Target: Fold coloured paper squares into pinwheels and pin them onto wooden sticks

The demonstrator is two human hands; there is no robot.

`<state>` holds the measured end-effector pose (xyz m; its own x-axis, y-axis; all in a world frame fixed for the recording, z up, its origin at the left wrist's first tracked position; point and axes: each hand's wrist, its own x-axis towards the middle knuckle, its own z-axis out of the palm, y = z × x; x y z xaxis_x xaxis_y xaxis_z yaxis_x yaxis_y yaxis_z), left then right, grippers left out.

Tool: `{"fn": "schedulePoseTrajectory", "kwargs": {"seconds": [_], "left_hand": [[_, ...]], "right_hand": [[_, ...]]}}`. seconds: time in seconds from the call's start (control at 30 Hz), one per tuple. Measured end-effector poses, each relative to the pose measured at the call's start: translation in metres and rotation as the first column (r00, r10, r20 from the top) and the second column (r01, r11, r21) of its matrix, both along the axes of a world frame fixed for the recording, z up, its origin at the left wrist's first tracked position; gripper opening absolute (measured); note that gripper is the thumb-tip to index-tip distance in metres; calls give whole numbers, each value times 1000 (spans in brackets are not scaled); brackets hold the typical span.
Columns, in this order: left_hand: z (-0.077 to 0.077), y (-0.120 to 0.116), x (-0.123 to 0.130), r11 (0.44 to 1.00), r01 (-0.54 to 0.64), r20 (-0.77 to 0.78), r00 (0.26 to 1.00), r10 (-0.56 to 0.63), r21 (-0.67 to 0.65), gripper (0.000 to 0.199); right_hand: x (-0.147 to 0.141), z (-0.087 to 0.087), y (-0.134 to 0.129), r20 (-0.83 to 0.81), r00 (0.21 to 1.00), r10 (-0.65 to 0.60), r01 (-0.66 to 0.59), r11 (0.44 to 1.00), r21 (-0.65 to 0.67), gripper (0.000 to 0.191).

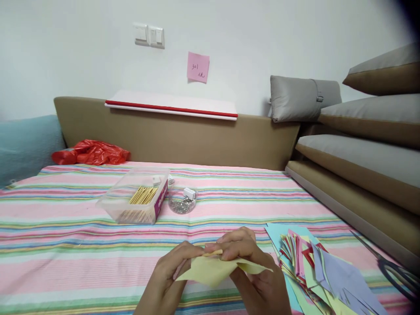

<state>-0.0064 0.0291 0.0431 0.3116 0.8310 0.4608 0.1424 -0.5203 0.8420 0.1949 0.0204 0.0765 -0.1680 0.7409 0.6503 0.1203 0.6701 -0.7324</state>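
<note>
Low in the centre of the head view, a piece of pale yellow paper [211,270] with curled, pointed edges is held between both hands. My left hand [175,271] pinches its left part, fingers bent over the upper edge. My right hand [251,267] grips the right part, with fingertips on top and the thumb side beneath. A small light-brown piece [213,253], too small to make out, lies along the paper's upper edge between the fingertips of both hands.
Beyond my hands are a clear box [114,192] of wooden sticks and a round dish [182,204] of small metal pieces. Cut coloured papers [341,271] and scissors [390,264] lie right, beside stacked cushions [367,157]. A red plastic bag [95,152] lies at back left.
</note>
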Motion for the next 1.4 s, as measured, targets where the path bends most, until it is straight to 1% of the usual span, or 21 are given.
{"fn": "schedulePoseTrajectory", "kwargs": {"seconds": [0.1, 0.2, 0.3, 0.4, 0.47, 0.6, 0.67, 0.8, 0.93, 1.07, 1.23, 1.4], "left_hand": [[4, 2, -4, 1000, -3, -44, 999, 4, 15, 29], [6, 4, -7, 1000, 23, -76, 997, -22, 19, 29], [6, 4, -8, 999, 38, -73, 997, -37, 25, 29], [7, 3, -10, 998, 26, -77, 997, -22, 52, 31], [8, 2, -12, 997, 16, -101, 995, -8, 74, 32], [11, 0, -15, 994, 3, -114, 993, 10, 112, 32], [13, 0, -16, 989, -3, -103, 995, 18, 146, 33], [12, 1, -17, 973, -17, -102, 994, 41, 229, 34], [10, 1, -19, 958, 12, -148, 988, 32, 287, 36], [10, 0, -21, 959, 15, -191, 981, 41, 283, 36], [13, -2, -20, 953, 31, -212, 977, 35, 301, 37], [16, -3, -18, 964, 21, -231, 972, 43, 267, 35]], "right_hand": [[0, 0, -1, -7, 1000, 9, -9, 1000, -22, 7], [-3, -3, -1, -31, 999, 11, -13, 998, -64, 8], [-8, -8, 0, -74, 997, 2, -10, 995, -99, 8], [-13, -9, 0, -158, 987, 10, -24, 996, -87, 9], [-14, -8, -1, -201, 979, 27, -40, 997, -64, 13], [-13, -3, -4, -146, 986, 78, -86, 995, -51, 17], [-12, -2, -5, -145, 985, 94, -102, 993, -53, 17], [-11, -3, -6, -167, 980, 106, -117, 992, -55, 16], [-10, -4, -6, -157, 980, 119, -123, 992, -14, 15], [-11, -5, -5, -152, 982, 116, -120, 993, -17, 14], [-16, -8, -2, -209, 973, 94, -88, 995, 36, 10], [-18, -10, -2, -234, 970, 72, -69, 997, 21, 8]]}}
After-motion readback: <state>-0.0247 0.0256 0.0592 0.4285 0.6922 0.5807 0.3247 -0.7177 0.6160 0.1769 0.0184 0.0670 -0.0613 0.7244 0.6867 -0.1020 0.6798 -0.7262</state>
